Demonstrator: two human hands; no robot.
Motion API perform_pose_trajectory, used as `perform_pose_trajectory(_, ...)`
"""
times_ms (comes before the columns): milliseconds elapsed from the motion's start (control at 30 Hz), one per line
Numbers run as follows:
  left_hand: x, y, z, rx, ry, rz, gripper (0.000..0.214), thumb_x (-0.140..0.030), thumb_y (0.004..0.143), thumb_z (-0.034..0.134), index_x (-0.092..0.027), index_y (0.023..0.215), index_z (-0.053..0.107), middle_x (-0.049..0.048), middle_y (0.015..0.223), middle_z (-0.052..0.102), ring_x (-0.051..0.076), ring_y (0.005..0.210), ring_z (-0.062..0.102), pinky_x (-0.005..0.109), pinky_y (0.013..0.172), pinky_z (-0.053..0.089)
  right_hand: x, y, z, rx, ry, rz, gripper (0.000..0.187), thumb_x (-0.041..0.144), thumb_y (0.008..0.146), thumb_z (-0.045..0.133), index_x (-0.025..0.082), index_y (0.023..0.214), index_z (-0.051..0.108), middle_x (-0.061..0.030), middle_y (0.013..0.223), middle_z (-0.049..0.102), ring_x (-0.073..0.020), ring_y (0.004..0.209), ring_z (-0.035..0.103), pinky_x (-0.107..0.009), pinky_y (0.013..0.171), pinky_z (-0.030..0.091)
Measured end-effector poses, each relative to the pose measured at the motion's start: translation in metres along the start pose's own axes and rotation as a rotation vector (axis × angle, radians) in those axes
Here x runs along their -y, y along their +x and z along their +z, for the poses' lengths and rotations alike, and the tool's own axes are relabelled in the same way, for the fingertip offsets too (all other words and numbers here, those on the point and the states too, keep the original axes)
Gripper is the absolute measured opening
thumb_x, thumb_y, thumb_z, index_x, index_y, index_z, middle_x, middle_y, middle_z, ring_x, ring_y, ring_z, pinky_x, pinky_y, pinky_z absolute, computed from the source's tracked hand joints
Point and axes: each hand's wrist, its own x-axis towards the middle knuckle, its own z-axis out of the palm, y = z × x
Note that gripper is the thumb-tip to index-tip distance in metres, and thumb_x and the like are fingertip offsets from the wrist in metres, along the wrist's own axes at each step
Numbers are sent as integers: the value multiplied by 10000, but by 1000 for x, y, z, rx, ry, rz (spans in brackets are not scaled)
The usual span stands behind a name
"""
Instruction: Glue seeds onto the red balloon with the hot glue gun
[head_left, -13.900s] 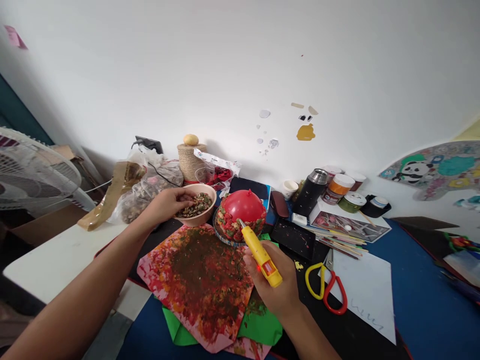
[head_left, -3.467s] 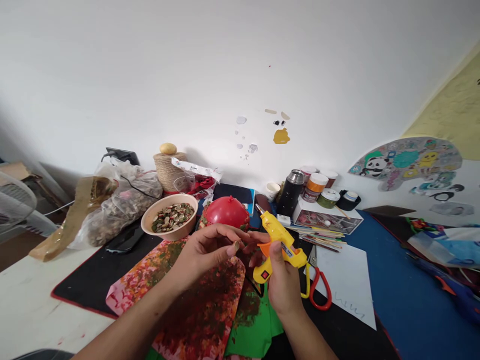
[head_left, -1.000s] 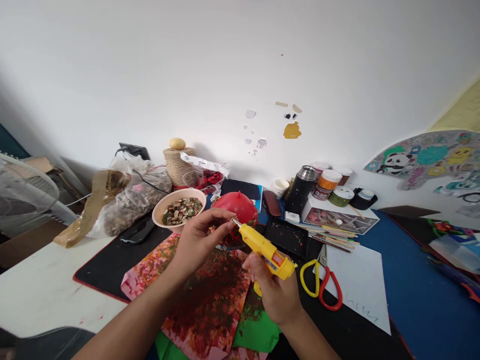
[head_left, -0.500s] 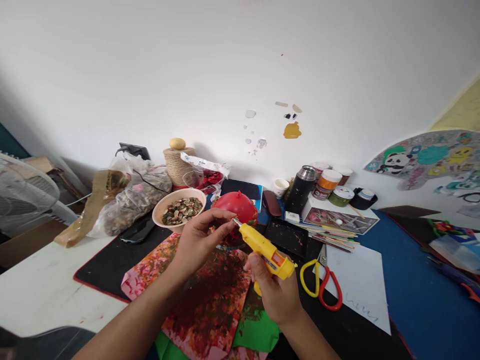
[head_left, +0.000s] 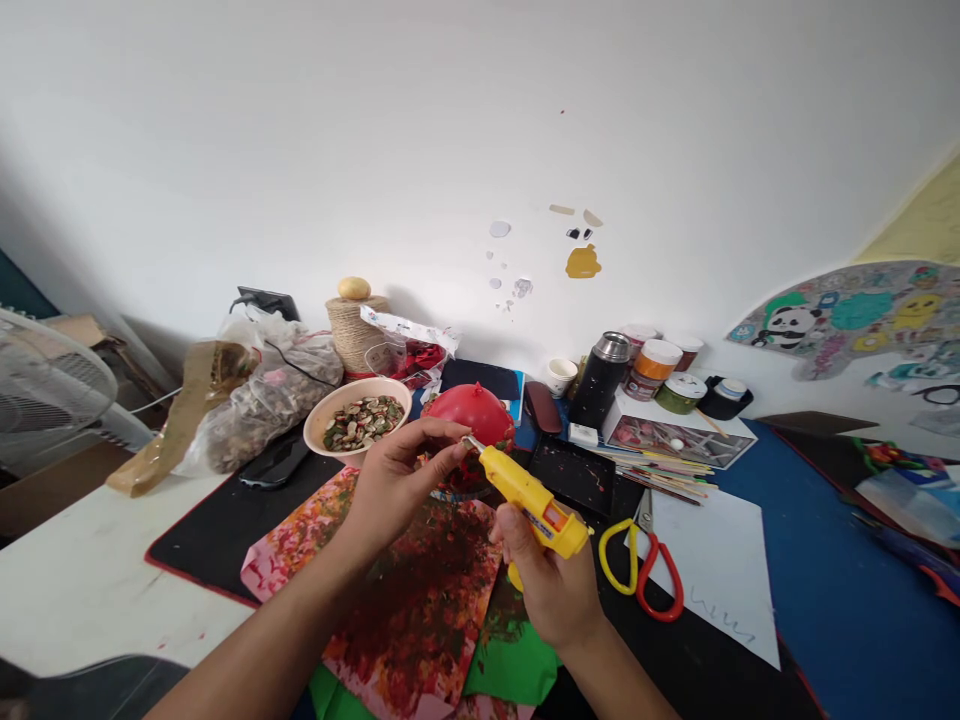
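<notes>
My right hand (head_left: 551, 580) is wrapped round the grip of a yellow hot glue gun (head_left: 529, 495), its metal nozzle pointing up and left. At the nozzle's tip my left hand (head_left: 412, 470) is closed in a pinch; whatever lies between the fingertips is too small to make out. Just behind the fingers sits a red balloon (head_left: 472, 408), its lower part covered with small dark and red pieces and partly hidden by my hands. Left of it a pale bowl (head_left: 315, 440) holds many painted, shell-like pieces (head_left: 364, 423).
Paint-smeared pink paper (head_left: 420, 620) lies under my hands. To the right are scissors (head_left: 634, 565), a black tray (head_left: 574, 475), thin sticks (head_left: 660, 470), a black flask (head_left: 600, 380) and paint jars (head_left: 656, 365). A twine spool (head_left: 356, 335) and plastic bag (head_left: 262, 400) stand left.
Almost nothing differs. Both hands and the glue gun keep their places; the whole view has shifted very slightly.
</notes>
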Motion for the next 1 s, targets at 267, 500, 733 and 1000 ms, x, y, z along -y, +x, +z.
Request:
perform_pose_trajectory(267, -1, 0, 1, -15, -5, -1, 265, -444, 859, 910, -215, 988, 873, 65, 922, 837, 192, 786, 746, 272, 715, 616, -1, -1, 0, 2, -1, -6, 471, 537, 1072, 667, 210, 737, 715, 13, 570, 601, -129, 458, 527, -230, 439, 394)
perform_pose_trajectory(500, -1, 2, -1, -11, 9, 48, 222, -420, 880, 900, -225, 981, 869, 63, 947, 832, 198, 825, 752, 281, 747, 610, -2, 2, 0, -4, -6, 1, 487, 542, 1076, 657, 209, 724, 705, 20, 561, 586, -128, 458, 520, -232, 447, 393)
perform_pose_trajectory(733, -3, 2, -1, -31, 2, 88, 156, -364, 884, 898, -234, 963, 860, 61, 980, 824, 200, 884, 745, 279, 773, 599, -1, 1, 0, -3, -35, -20, 497, 541, 1082, 647, 210, 716, 707, 19, 557, 583, -131, 458, 522, -236, 453, 400)
perform_pose_trajectory(1000, -3, 1, -1, -35, -23, 43, 214, -398, 868, 909, -218, 961, 842, 64, 960, 815, 195, 849, 732, 278, 752, 595, 3, 3, -1, 8, -41, -24, 482, 516, 1088, 642, 213, 717, 693, 23, 561, 583, -131, 465, 529, -237, 467, 407)
